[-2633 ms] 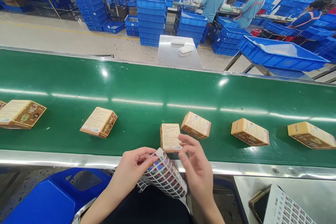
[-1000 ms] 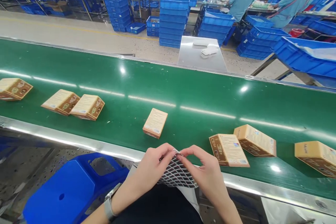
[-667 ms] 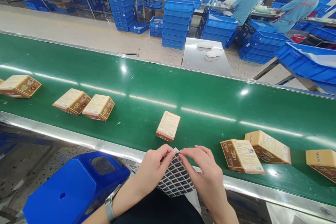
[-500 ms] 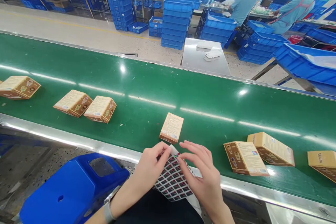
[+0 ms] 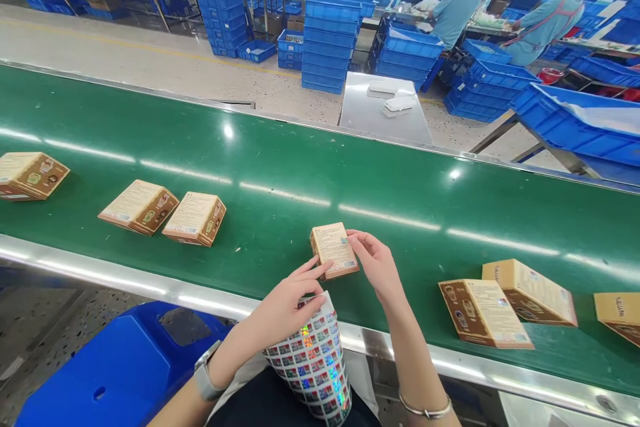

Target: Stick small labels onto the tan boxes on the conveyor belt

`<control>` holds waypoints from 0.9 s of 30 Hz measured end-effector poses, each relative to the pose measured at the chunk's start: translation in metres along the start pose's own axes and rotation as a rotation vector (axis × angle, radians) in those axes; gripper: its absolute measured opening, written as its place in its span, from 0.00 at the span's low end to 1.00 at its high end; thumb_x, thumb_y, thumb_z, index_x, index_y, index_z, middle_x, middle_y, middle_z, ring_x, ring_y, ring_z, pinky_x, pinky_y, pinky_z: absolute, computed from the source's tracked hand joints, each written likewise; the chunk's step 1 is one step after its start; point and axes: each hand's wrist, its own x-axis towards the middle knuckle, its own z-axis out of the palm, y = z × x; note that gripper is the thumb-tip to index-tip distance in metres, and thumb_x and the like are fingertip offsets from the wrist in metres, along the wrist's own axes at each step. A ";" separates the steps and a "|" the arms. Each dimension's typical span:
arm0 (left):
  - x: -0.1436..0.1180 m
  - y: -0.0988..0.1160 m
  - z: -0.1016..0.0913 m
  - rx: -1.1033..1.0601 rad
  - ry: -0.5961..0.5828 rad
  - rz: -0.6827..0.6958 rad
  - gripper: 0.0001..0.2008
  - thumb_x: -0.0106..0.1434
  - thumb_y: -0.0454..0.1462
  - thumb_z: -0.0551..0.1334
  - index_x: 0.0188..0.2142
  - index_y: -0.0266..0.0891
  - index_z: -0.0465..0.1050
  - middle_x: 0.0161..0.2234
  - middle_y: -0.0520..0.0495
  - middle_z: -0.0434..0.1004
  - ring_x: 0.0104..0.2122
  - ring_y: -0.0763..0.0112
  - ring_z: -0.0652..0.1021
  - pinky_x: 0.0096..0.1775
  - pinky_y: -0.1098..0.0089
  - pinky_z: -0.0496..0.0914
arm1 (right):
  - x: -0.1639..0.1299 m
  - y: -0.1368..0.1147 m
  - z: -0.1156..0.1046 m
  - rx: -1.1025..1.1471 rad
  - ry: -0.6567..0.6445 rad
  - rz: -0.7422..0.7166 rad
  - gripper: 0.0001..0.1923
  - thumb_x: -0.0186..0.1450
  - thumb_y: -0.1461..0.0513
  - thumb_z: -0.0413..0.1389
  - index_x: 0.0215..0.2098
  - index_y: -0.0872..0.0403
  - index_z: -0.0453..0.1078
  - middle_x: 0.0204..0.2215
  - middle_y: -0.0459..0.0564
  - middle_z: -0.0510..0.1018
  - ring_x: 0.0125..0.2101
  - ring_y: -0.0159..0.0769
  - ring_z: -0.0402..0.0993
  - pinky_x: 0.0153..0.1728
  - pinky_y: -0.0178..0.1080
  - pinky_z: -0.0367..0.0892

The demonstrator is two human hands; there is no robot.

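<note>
My left hand (image 5: 283, 307) holds a curled sheet of holographic stickers (image 5: 313, 360) at the belt's near edge, and its forefinger touches a small tan box (image 5: 334, 250) on the green conveyor belt (image 5: 300, 167). My right hand (image 5: 377, 265) rests its fingertips on the right side of that same box, near a small sticker on the top face. Two more tan boxes (image 5: 483, 313) lie to the right, with another (image 5: 620, 317) at the frame edge. To the left lie a pair of boxes (image 5: 195, 218) and a single box (image 5: 30, 175).
A blue plastic stool (image 5: 115, 373) stands below the belt's steel rail at lower left. Beyond the belt are a steel side table (image 5: 383, 110), stacked blue crates (image 5: 327, 43), a large blue bin (image 5: 575, 123), and people working at benches at the back right.
My right hand left the sticker sheet and reached onto the belt to the tan box. My left forefinger stretched out to that box. The boxes drifted rightward on the belt.
</note>
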 end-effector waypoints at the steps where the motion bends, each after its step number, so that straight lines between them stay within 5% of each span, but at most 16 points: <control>1: 0.001 0.002 0.001 -0.013 -0.001 0.004 0.12 0.71 0.38 0.55 0.30 0.41 0.70 0.65 0.48 0.64 0.70 0.58 0.54 0.66 0.54 0.58 | 0.001 -0.001 -0.003 -0.025 -0.008 0.000 0.22 0.60 0.43 0.60 0.35 0.53 0.76 0.43 0.56 0.82 0.39 0.45 0.78 0.37 0.42 0.73; 8: 0.013 0.015 0.011 -0.051 -0.021 0.019 0.11 0.71 0.38 0.56 0.31 0.42 0.72 0.65 0.49 0.65 0.70 0.59 0.53 0.67 0.55 0.57 | 0.008 -0.005 -0.028 -0.194 -0.013 -0.027 0.21 0.61 0.43 0.57 0.34 0.53 0.74 0.42 0.55 0.81 0.37 0.44 0.76 0.35 0.42 0.70; 15: 0.022 0.020 0.020 -0.054 -0.054 0.033 0.11 0.70 0.37 0.56 0.30 0.42 0.70 0.66 0.49 0.63 0.70 0.59 0.53 0.66 0.54 0.58 | -0.002 -0.005 -0.029 -0.330 0.102 -0.050 0.17 0.62 0.46 0.57 0.33 0.51 0.70 0.35 0.53 0.80 0.33 0.43 0.75 0.32 0.42 0.69; 21: 0.031 0.026 0.023 -0.081 -0.067 0.057 0.12 0.70 0.39 0.56 0.29 0.41 0.70 0.64 0.47 0.68 0.68 0.58 0.58 0.64 0.57 0.59 | 0.004 -0.004 -0.039 -0.330 0.263 -0.033 0.23 0.62 0.49 0.59 0.49 0.52 0.64 0.32 0.50 0.82 0.30 0.43 0.78 0.34 0.42 0.71; 25: 0.025 0.034 0.012 -0.127 0.027 -0.082 0.14 0.72 0.42 0.53 0.34 0.41 0.73 0.41 0.48 0.81 0.44 0.64 0.79 0.45 0.66 0.71 | -0.011 -0.017 -0.043 -0.396 0.366 -0.166 0.19 0.67 0.52 0.53 0.52 0.53 0.65 0.39 0.54 0.82 0.39 0.44 0.78 0.43 0.46 0.70; 27: 0.018 0.037 0.005 -0.133 0.093 -0.158 0.15 0.72 0.44 0.53 0.35 0.40 0.73 0.29 0.53 0.77 0.31 0.70 0.75 0.34 0.71 0.67 | -0.029 -0.028 -0.039 -0.368 0.220 -0.261 0.15 0.68 0.53 0.54 0.49 0.51 0.68 0.42 0.53 0.81 0.41 0.42 0.78 0.45 0.44 0.70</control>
